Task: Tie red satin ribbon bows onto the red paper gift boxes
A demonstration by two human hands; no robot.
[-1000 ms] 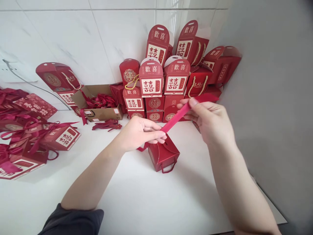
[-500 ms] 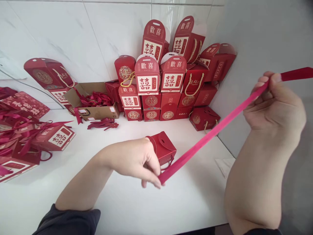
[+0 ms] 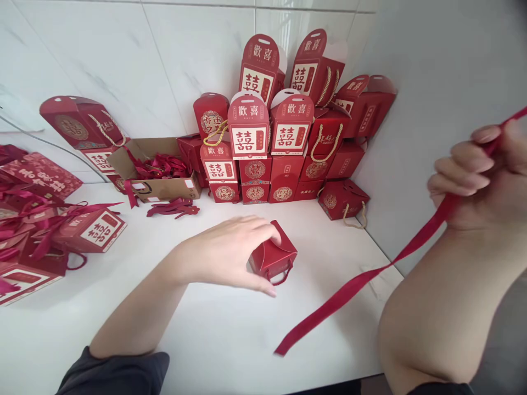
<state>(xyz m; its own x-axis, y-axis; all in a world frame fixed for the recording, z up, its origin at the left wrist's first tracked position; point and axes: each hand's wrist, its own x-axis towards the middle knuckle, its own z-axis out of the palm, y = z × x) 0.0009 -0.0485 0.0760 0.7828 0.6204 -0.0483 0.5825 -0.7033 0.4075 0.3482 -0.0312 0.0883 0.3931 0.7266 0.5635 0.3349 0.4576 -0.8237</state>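
Observation:
A red ribbon point(image 3: 349, 288) trails down to the left from my right hand point(image 3: 477, 170), whose fingers are curled round it at the right edge of the view. Its lower end hangs free over the white table point(image 3: 230, 340). My left hand point(image 3: 230, 252) is open, thumb and fingers apart, beside a small red gift box point(image 3: 278, 249). The fingers reach over the box's left side; whether they touch it I cannot tell. This box has a dark red cord handle point(image 3: 283, 276) on its near side.
Red gift boxes point(image 3: 249, 137) are stacked against the tiled wall at the back. A cardboard box point(image 3: 164, 189) of ribbons stands left of them, with a loose ribbon bundle point(image 3: 173, 208) in front. Ribboned boxes point(image 3: 90, 230) crowd the left. A grey wall point(image 3: 411, 109) rises on the right.
My left hand has let go of the ribbon's lower end and spread its fingers. The ribbon has gone from taut to slack, and my right hand has moved right and slightly down with it.

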